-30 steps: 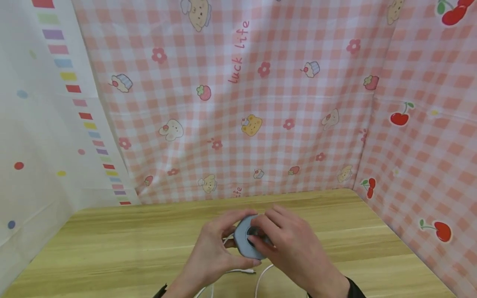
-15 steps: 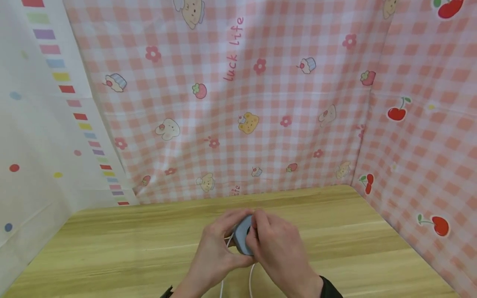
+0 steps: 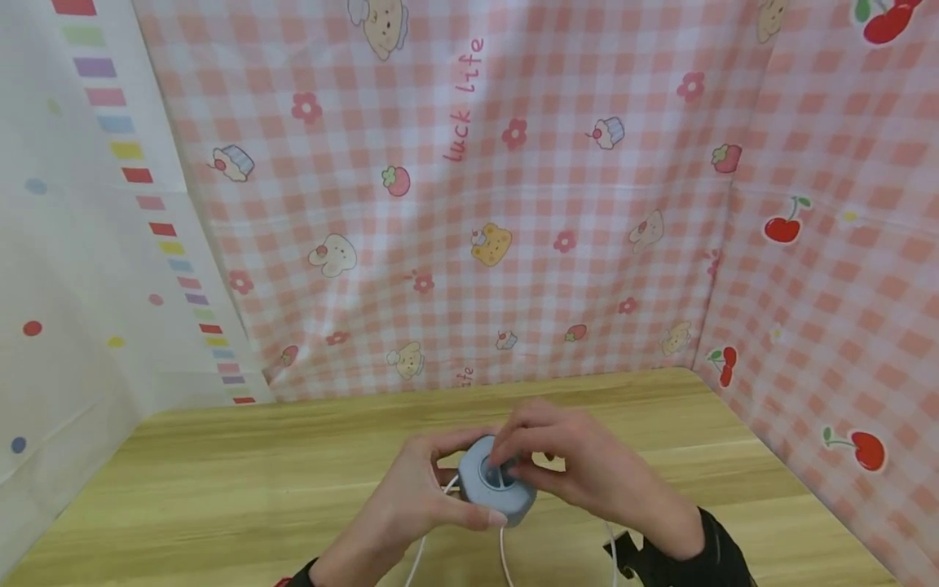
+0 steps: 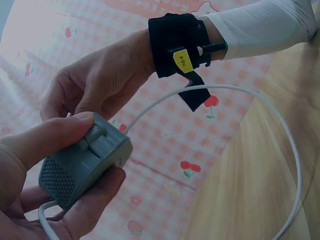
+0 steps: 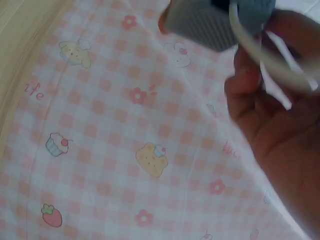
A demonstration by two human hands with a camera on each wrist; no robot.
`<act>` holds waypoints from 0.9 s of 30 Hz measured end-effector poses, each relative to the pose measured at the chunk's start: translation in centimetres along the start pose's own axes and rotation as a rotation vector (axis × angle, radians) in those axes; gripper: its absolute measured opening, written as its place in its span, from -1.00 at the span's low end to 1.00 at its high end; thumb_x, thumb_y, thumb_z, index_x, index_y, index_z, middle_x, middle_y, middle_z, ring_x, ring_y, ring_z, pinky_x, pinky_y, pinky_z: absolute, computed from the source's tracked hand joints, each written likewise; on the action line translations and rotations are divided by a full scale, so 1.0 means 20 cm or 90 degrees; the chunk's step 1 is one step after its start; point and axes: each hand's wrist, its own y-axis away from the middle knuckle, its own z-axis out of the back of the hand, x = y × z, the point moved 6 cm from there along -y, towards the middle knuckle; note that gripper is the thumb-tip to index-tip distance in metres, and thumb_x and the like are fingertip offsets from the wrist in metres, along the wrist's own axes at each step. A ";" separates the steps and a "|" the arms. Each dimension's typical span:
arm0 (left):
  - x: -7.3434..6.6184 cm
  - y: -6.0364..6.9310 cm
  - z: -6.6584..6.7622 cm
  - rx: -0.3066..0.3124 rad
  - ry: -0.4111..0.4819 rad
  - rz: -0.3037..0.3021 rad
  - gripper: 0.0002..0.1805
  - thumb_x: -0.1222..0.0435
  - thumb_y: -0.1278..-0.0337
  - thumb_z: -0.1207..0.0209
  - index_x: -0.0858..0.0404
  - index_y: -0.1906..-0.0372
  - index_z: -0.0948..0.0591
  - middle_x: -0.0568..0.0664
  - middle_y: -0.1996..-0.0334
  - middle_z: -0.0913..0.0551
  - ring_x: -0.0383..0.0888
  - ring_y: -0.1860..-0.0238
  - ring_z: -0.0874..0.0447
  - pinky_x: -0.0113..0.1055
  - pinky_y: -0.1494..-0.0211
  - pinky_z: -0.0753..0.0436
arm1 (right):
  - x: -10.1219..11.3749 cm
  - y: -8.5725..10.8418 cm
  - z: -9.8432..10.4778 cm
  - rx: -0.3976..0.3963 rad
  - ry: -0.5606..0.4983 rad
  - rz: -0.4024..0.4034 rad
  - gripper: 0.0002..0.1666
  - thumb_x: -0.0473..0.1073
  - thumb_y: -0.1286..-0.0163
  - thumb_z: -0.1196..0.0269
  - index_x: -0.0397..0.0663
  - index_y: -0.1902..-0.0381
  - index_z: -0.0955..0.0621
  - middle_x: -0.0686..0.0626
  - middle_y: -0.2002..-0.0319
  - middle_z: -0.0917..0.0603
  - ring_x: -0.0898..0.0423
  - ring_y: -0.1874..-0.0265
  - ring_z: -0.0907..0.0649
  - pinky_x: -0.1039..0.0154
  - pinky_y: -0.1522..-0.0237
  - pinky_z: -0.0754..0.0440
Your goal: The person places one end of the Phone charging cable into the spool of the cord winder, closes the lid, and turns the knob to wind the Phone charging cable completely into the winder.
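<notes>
A blue-grey cable winder with rounded corners and a round dial in its face is above the table. My left hand grips it by the edges, with the thumb across the near side. At the dial, the thumb and index finger of my right hand pinch its raised middle bar. The left wrist view shows the winder's ribbed end, from which white cable comes out. Another stretch of white cable hangs below the winder. The right wrist view catches the winder only partly.
A wood-grain table lies beneath the hands. Behind it hangs a pink checked cloth with cartoon prints, and similar cloth covers the right side. A white dotted cloth covers the left. The right wrist wears a black strap.
The right hand has turned about the dial, and its wrist has swung out to the right, uncovering more of the winder's face. The left hand keeps its grip. The cable has shifted below.
</notes>
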 end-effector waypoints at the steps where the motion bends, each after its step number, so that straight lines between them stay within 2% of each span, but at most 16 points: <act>1: 0.01 0.00 0.00 0.009 0.001 0.008 -0.25 0.33 0.26 -0.50 0.02 -0.20 -0.53 0.00 -0.17 -0.57 0.01 0.14 -0.73 -0.27 0.16 -0.68 | 0.00 0.00 0.00 0.013 -0.001 0.011 -0.68 -0.36 -0.20 -0.34 0.14 0.15 -0.66 0.14 0.15 -0.64 0.25 0.15 -0.59 0.40 0.14 -0.60; 7: 0.04 0.00 -0.02 0.047 -0.006 0.032 -0.27 0.32 0.26 -0.51 0.01 -0.20 -0.54 0.00 -0.11 -0.63 0.00 0.13 -0.74 -0.33 0.12 -0.65 | -0.01 0.02 -0.03 0.069 0.016 0.022 -0.77 -0.28 -0.18 -0.36 0.12 0.21 -0.70 0.14 0.19 -0.66 0.28 0.20 -0.57 0.45 0.13 -0.58; 14: 0.07 -0.01 -0.06 0.066 0.030 0.034 -0.25 0.32 0.23 -0.50 0.03 -0.23 -0.51 0.01 -0.13 -0.61 0.01 0.08 -0.72 -0.30 0.09 -0.68 | 0.00 0.01 -0.06 0.079 0.147 0.033 -0.88 -0.13 -0.08 -0.42 0.21 0.41 -0.68 0.23 0.36 -0.60 0.34 0.37 -0.46 0.61 0.25 -0.48; 19: 0.08 0.00 -0.06 0.047 0.047 0.030 -0.23 0.34 0.24 -0.50 0.01 -0.24 -0.50 0.06 -0.06 -0.65 -0.02 0.11 -0.73 -0.29 0.11 -0.68 | -0.01 0.00 -0.09 0.032 0.198 -0.036 -0.81 -0.15 -0.12 -0.44 0.18 0.44 -0.58 0.23 0.56 -0.47 0.44 0.55 -0.36 0.65 0.47 -0.29; 22: 0.08 -0.01 -0.05 0.017 0.033 0.024 -0.20 0.33 0.26 -0.51 -0.01 -0.25 -0.49 0.06 0.01 -0.69 -0.06 0.16 -0.73 -0.28 0.15 -0.69 | -0.03 -0.01 -0.12 -0.028 0.200 -0.121 -0.74 -0.30 -0.07 -0.35 0.13 0.47 -0.49 0.26 0.68 -0.35 0.49 0.67 -0.22 0.65 0.59 -0.12; 25: 0.07 0.00 -0.04 -0.012 0.019 0.021 -0.18 0.34 0.25 -0.50 0.00 -0.28 -0.47 0.06 0.04 -0.70 -0.06 0.18 -0.73 -0.26 0.16 -0.70 | -0.06 -0.01 -0.16 -0.070 0.160 -0.197 -0.74 -0.38 -0.01 -0.25 0.09 0.49 -0.45 0.28 0.74 -0.29 0.52 0.72 -0.16 0.64 0.65 -0.08; 27: 0.06 0.00 -0.03 -0.023 0.007 0.016 -0.16 0.35 0.27 -0.51 0.02 -0.29 -0.46 0.06 0.04 -0.70 -0.07 0.19 -0.74 -0.27 0.16 -0.70 | -0.07 -0.02 -0.15 -0.078 0.106 -0.212 -0.76 -0.38 -0.13 -0.23 0.07 0.45 -0.46 0.27 0.70 -0.37 0.52 0.71 -0.23 0.63 0.65 -0.18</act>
